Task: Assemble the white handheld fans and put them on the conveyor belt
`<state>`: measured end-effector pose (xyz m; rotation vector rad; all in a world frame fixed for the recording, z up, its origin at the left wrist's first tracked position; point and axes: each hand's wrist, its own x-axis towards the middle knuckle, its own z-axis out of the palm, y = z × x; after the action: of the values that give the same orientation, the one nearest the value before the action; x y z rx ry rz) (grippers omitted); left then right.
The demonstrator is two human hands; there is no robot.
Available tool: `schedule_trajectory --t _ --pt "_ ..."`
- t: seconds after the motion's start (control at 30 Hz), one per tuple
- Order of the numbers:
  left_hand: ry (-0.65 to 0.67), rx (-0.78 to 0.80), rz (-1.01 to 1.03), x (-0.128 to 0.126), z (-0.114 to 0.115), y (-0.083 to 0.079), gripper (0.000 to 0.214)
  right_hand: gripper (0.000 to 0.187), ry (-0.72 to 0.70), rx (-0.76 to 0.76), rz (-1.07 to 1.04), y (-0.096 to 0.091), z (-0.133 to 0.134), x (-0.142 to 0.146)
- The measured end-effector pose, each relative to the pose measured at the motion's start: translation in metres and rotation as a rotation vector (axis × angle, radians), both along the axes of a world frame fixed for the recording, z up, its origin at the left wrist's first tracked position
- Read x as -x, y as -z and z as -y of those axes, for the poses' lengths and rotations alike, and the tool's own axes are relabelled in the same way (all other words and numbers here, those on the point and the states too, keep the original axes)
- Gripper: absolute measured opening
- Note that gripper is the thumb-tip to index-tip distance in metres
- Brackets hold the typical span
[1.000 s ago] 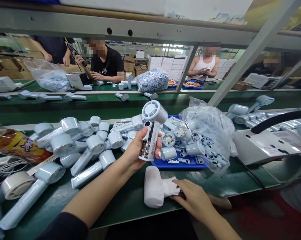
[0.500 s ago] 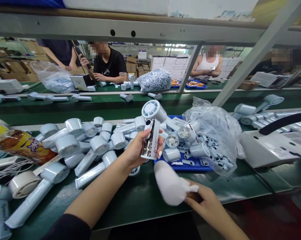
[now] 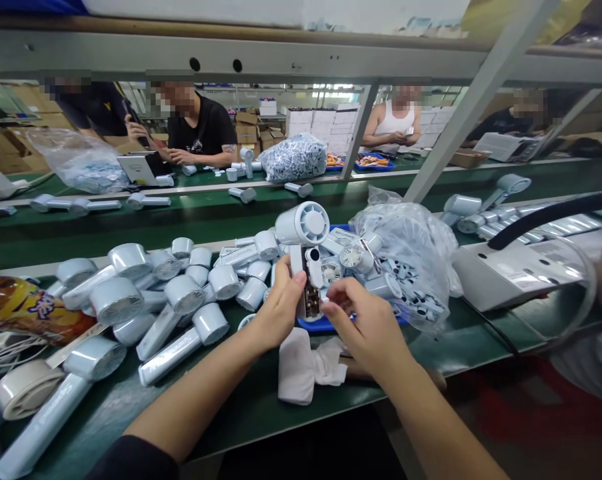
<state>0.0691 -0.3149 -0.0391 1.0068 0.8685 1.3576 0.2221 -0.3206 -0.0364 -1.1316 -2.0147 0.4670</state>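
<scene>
My left hand point(image 3: 275, 303) grips a light-blue handheld fan point(image 3: 301, 224) by its handle, fan head up. One face of the handle shows a dark inside with small parts and a round black spot near the top. My right hand point(image 3: 363, 317) is at the right edge of that handle, fingers curled and thumb close to the index finger; what they pinch, if anything, I cannot make out. Below the hands, a mallet-like tool point(image 3: 295, 367) with a white wrapped head lies on the green bench, its brown handle partly behind my right wrist.
Several more fans point(image 3: 181, 293) are heaped on the left, beside a drink bottle point(image 3: 35, 307). Behind my right hand are a blue tray point(image 3: 311, 325) and a clear bag point(image 3: 405, 230) of small parts. A white machine point(image 3: 505, 273) stands right. Co-workers sit across the line.
My right hand has let go of the mallet-like tool, which now lies on the bench, and moved up to the fan. The fan in my left hand has turned.
</scene>
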Motion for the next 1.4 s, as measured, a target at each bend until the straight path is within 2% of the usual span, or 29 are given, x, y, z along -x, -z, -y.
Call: schedule_trajectory --t 0.07,0.13,0.23,0.37,0.47,0.57,0.7,0.8,0.93,1.13,1.2,1.27,1.33,1.4 --pt "-0.078 -0.201 -0.237 -0.002 0.002 0.001 0.038 0.036 0.071 -0.097 0.080 -0.006 -0.008 0.012" --pt "-0.099 -0.336 -0.430 -0.003 0.004 0.001 0.043 0.036 0.110 -0.173 0.132 -0.006 -0.014 0.020" --pt "-0.163 -0.411 -0.606 -0.003 0.004 0.002 0.052 0.033 0.094 -0.198 0.137 -0.004 -0.018 0.023" --pt "-0.264 -0.424 -0.721 -0.002 0.001 0.007 0.061 0.033 0.009 -0.078 -0.029 -0.001 -0.025 0.025" --pt "-0.261 -0.423 -0.665 -0.002 0.001 0.009 0.065 0.036 -0.135 0.104 -0.286 0.004 -0.034 0.027" --pt "-0.159 -0.441 -0.574 -0.001 0.003 0.006 0.066 0.042 -0.319 0.302 -0.474 0.007 -0.043 0.026" --pt "-0.061 -0.422 -0.524 0.002 0.009 -0.004 0.074 0.043 -0.362 0.301 -0.516 0.008 -0.048 0.021" --pt "-0.009 -0.394 -0.513 0.002 0.015 -0.009 0.073 0.066 -0.373 0.227 -0.471 0.012 -0.041 0.021" --pt "0.022 -0.417 -0.538 -0.002 0.023 -0.009 0.071 0.067 -0.304 0.104 -0.394 0.020 -0.033 0.024" --pt "0.002 -0.337 -0.567 -0.005 0.019 0.000 0.076 0.069 -0.297 0.198 -0.336 0.031 -0.041 0.026" --pt "0.035 -0.292 -0.474 -0.004 0.012 0.001 0.070 0.068 -0.293 0.199 -0.338 0.034 -0.043 0.026" --pt "0.067 -0.182 -0.294 -0.001 0.005 0.000 0.057 0.075 -0.347 0.265 -0.338 0.034 -0.046 0.023" --pt "0.069 -0.046 -0.094 0.005 -0.002 -0.003 0.040 0.081 -0.449 0.378 -0.302 0.027 -0.053 0.016" --pt "0.009 0.026 0.057 0.016 -0.008 -0.009 0.028 0.073 -0.447 0.394 -0.130 0.014 -0.069 0.007"
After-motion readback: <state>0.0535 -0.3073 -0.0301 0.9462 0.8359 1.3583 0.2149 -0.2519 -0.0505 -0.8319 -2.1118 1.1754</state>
